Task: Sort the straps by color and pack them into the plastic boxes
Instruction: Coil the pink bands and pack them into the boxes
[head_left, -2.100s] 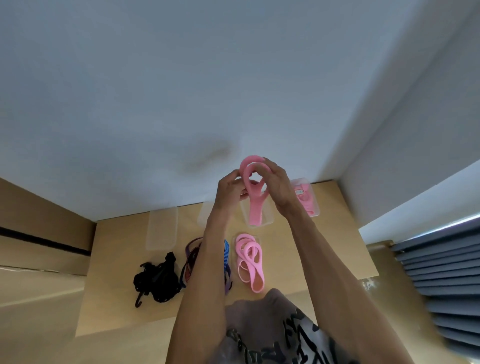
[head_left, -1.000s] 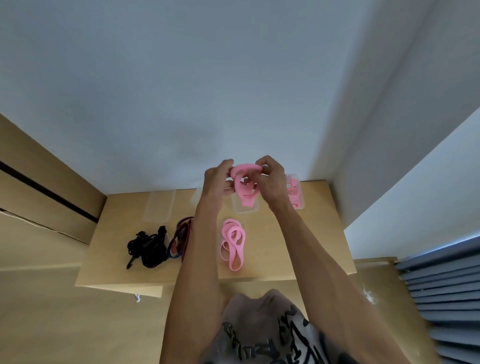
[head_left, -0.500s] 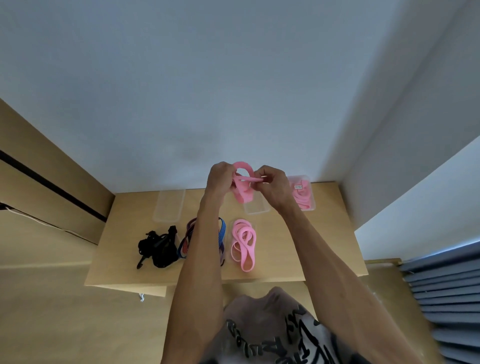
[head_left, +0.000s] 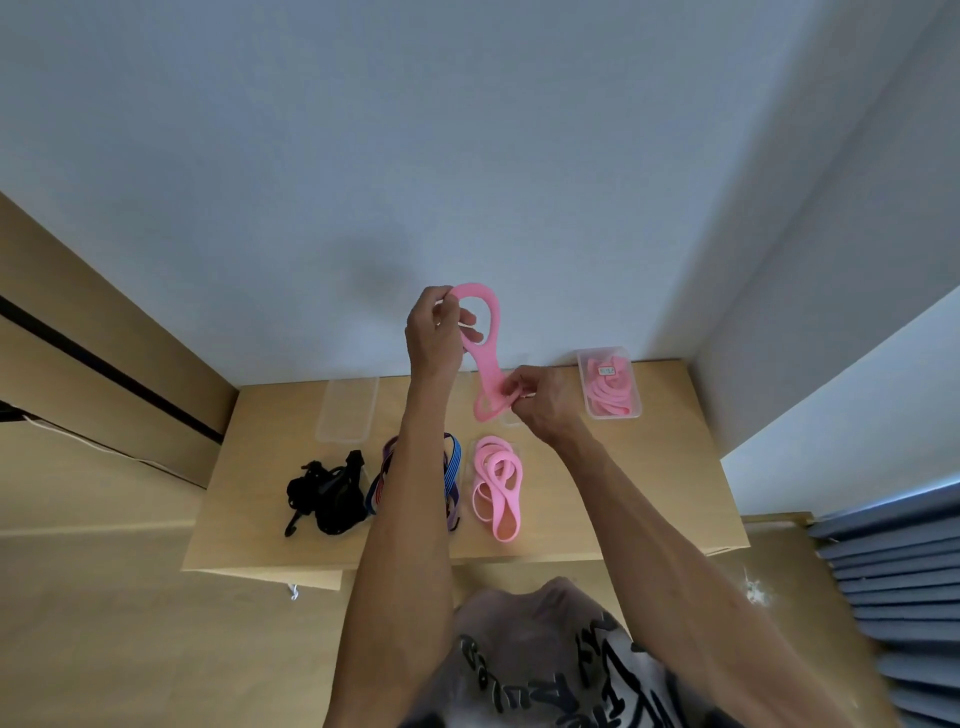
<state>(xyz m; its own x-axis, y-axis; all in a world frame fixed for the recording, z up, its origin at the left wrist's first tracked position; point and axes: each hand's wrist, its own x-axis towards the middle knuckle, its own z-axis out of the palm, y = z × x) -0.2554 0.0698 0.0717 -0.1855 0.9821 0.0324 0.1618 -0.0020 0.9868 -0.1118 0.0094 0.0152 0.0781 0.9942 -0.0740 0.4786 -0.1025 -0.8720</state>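
Pink strap (head_left: 485, 358): smooth, flat, rubbery loop, held in the air above the table's far edge, twisted into a long figure-eight. Left hand (head_left: 434, 332): fingers curled round the upper loop. Right hand (head_left: 540, 400): fingertips pinching the lower end. Pink pile (head_left: 496, 486): several matching loops, coiled, lying mid-table. Right box (head_left: 609, 384): clear plastic, rectangular, holding folded pink straps and a small label. Left box (head_left: 348, 415): clear, shallow. A third box behind the hands, mostly hidden. Black straps (head_left: 324, 493): matte webbing in a tangled heap. Striped straps (head_left: 452, 467): woven blue and red bands, partly behind the left forearm. Table (head_left: 649, 493): pale wood, smooth, set against a plain white wall in a corner.
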